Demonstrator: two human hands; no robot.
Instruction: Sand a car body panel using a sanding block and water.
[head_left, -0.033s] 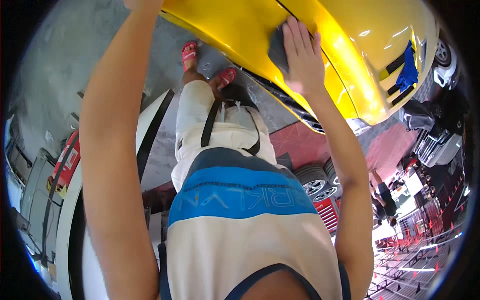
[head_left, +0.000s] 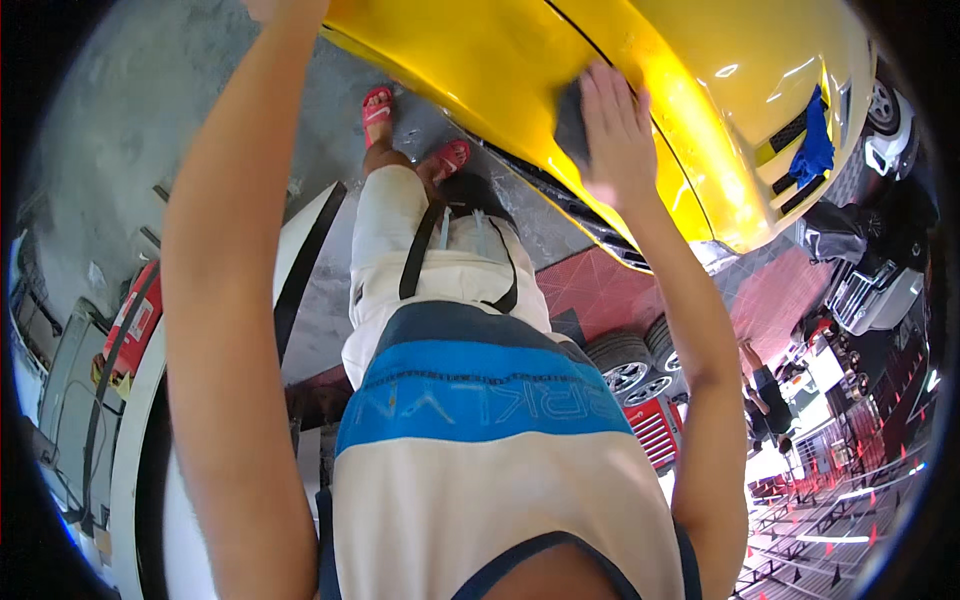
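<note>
My right hand [head_left: 615, 135] lies over a dark grey cloth or pad [head_left: 572, 122] and presses it against the yellow car body panel [head_left: 460, 60]. Its fingers are stretched out and close together, slightly smeared by motion. The palm hides most of the cloth, so its full shape does not show. Just right of the fingers a dark panel seam [head_left: 665, 140] runs along the bodywork. My left hand [head_left: 262, 8] is cut off by the upper edge beside the panel's left end; its fingers are out of the picture.
A blue cloth [head_left: 817, 140] hangs over a dark vent on the yellow car. Near me are loose wheels [head_left: 620, 362], a red tool chest [head_left: 652, 432] and a red container [head_left: 135, 325]. A long white panel with a black edge [head_left: 308, 255] stands left. Another person [head_left: 770, 400] is far right.
My right hand and the dark cloth have slid a little down and right across the yellow panel. The left arm has barely moved.
</note>
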